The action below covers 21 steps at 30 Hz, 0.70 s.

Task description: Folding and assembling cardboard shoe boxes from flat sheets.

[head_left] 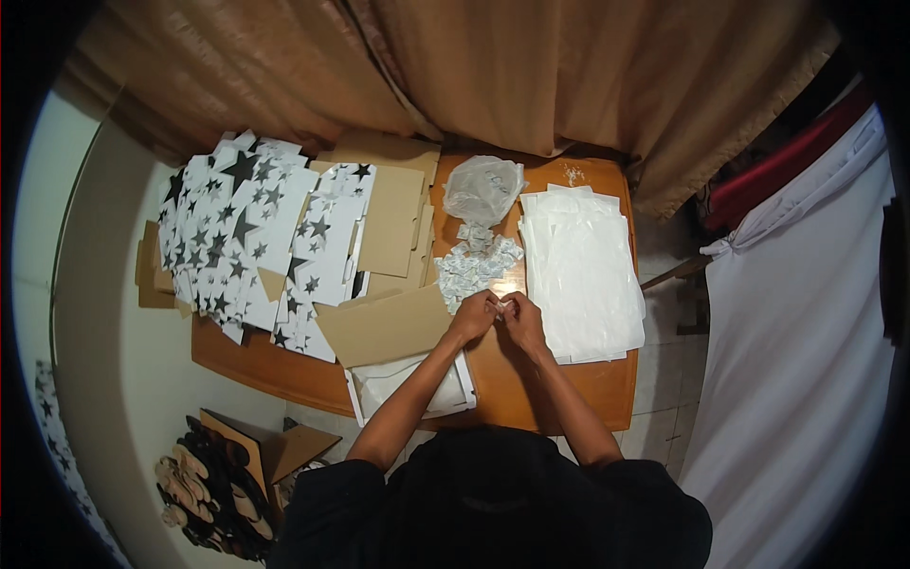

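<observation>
My left hand (475, 316) and my right hand (522, 325) meet over the table, fingertips pinched together. Between them shows a bit of a small whitish sachet (501, 305), mostly hidden by the fingers. Just beyond the hands lies a loose pile of small white printed sachets (471, 270). A crumpled clear plastic bag (483, 192) rests behind that pile. Close to my left forearm is an open box (459, 394) with white inner walls and whitish sheet material inside. Its brown lid (387, 329) is raised on the far side.
A stack of thin white sheets (581, 275) lies at the right of the wooden table (607, 398). Star-patterned cardboard blanks (237, 223) are heaped at the left, beside plain brown ones (391, 218). Shoes (213, 488) are piled at lower left. Brown curtains (531, 66) hang behind.
</observation>
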Motion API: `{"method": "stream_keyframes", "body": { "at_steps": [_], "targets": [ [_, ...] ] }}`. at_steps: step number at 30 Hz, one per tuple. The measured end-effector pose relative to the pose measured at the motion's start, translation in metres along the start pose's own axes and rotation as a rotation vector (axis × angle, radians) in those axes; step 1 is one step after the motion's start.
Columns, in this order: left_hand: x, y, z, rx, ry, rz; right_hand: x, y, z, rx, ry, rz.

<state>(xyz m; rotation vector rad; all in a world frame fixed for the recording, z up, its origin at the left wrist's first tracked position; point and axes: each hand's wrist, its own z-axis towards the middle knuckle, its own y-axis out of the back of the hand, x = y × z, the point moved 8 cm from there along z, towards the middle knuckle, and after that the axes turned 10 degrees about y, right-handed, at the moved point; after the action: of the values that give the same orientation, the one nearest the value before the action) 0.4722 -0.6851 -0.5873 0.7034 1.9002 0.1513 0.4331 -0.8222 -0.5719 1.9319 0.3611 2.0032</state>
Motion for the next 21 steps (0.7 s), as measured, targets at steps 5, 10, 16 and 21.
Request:
{"method": "stream_keyframes", "body": {
  "at_steps": [5, 10, 16, 21],
  "targets": [
    [0.007, 0.017, -0.063, 0.028, -0.089, -0.011, 0.031, -0.007, -0.037, 0.134, -0.029, 0.141],
    [0.039, 0.047, -0.12, -0.065, -0.096, -0.102, 0.05, -0.053, -0.069, 0.261, 0.034, 0.12],
    [0.093, 0.076, -0.171, -0.17, 0.027, -0.122, 0.07, -0.11, -0.102, 0.399, 0.076, 0.167],
    [0.117, 0.098, -0.197, -0.261, -0.141, -0.198, 0.084, -0.137, -0.115, 0.401, 0.13, 0.099]
  ]
}}
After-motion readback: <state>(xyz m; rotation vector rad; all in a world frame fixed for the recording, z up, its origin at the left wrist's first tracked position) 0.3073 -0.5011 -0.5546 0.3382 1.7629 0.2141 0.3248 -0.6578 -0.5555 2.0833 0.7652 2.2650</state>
